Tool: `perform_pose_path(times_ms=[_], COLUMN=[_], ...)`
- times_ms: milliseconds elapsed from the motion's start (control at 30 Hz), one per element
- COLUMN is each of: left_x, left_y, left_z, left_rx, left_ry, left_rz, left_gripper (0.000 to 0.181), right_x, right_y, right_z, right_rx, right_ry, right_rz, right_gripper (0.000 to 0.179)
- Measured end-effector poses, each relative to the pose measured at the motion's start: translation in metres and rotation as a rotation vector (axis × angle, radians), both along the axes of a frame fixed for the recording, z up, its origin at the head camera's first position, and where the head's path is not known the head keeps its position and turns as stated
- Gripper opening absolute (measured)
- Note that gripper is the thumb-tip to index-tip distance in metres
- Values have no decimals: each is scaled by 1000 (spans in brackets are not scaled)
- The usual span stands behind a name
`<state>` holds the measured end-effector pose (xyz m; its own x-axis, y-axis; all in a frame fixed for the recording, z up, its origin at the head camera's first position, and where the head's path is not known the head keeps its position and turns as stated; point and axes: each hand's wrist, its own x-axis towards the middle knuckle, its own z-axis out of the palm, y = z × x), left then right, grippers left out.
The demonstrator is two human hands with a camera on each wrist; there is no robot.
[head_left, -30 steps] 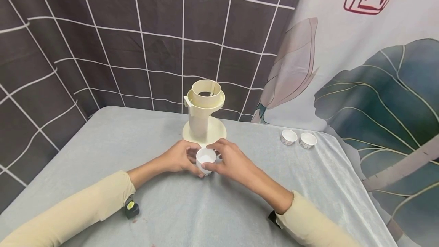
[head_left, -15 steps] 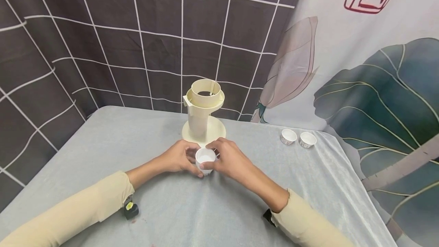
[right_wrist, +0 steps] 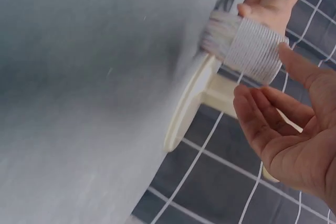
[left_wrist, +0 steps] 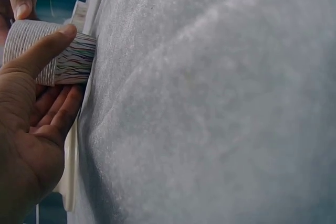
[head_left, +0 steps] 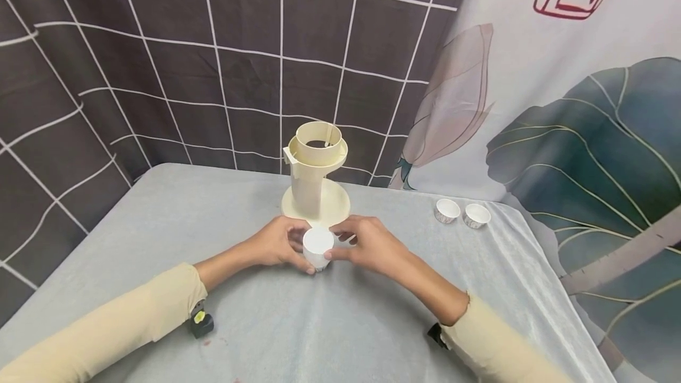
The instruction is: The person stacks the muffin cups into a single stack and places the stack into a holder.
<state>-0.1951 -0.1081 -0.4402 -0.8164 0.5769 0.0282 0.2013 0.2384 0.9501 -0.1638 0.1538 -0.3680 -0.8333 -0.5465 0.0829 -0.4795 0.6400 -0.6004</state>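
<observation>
A stack of nested white paper baking cups (head_left: 317,242) stands upright on the cloth in front of a cream plastic stand (head_left: 307,194). Its many ribbed rims and the printed wall of the lowest cup (left_wrist: 76,62) show in the left wrist view. My left hand (head_left: 276,244) holds the stack from the left, thumb across the front and fingers around the far side. At the right, my right hand (head_left: 372,245) has its thumb tip at the upper rim. Its other fingers (right_wrist: 257,116) are loosely bent and apart from the stack in the right wrist view.
Two single paper cups (head_left: 447,210) sit at the back right of the cloth-covered table (head_left: 255,318). The stand has a round base and an open ring (head_left: 320,143) on top. A dark checked curtain (head_left: 245,75) hangs close behind.
My right hand has drawn slightly right, its fingers coming away from the far rim and its thumb moving off the cup's front. The left hand keeps its hold.
</observation>
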Motion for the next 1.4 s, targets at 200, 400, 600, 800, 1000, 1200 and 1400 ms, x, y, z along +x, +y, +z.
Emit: perform_pose_path(times_ms=[200, 400, 600, 800, 1000, 1200, 1400], left_x=[4, 7, 8, 8, 8, 11, 12], left_y=[-1, 1, 3, 4, 5, 6, 7], left_z=[1, 2, 1, -1, -1, 0, 3], left_rx=[9, 17, 37, 50, 54, 80, 83], left_ry=[-17, -21, -7, 1, 5, 15, 8], left_rz=[10, 10, -8, -9, 10, 55, 76], left_gripper=[60, 59, 59, 62, 67, 67, 64], right_x=[-14, -31, -49, -62, -73, -85, -114], right_y=[28, 61, 94, 126, 150, 167, 199], right_z=[-2, -3, -3, -3, -4, -11, -39], right_rx=[32, 55, 102, 177, 270, 365, 470], right_ry=[3, 7, 78, 135, 163, 177, 147], right_rz=[-82, -210, -318, -375, -430, -496, -509], right_gripper=[41, 44, 46, 51, 60, 66, 78])
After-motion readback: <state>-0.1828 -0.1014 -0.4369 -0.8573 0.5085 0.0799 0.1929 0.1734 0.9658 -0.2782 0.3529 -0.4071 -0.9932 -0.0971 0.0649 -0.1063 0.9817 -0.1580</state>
